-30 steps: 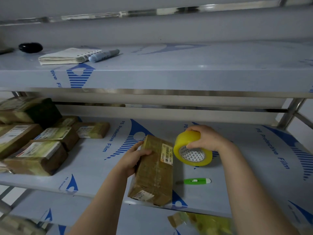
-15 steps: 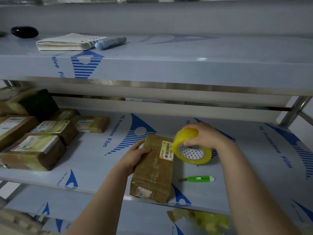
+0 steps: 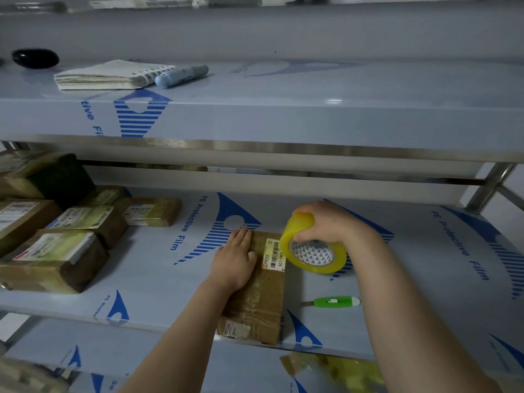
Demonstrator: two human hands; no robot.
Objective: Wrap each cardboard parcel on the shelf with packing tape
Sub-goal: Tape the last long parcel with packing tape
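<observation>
The barcode label point(image 3: 272, 254) on the parcel point(image 3: 255, 302) reads "507-P802". Left of the parcel, blue print on the shelf point(image 3: 158, 268) says "PE Protective Film"; the same words stand to its right. Labels on the other parcels point(image 3: 56, 259) farther left are illegible.

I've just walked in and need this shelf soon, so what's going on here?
A person is taping a cardboard parcel on the middle shelf. The left hand presses flat on top of it. The right hand grips a yellow tape roll at the parcel's right edge, by the label. A green cutter lies on the shelf to the right, and more parcels sit at the left.
</observation>
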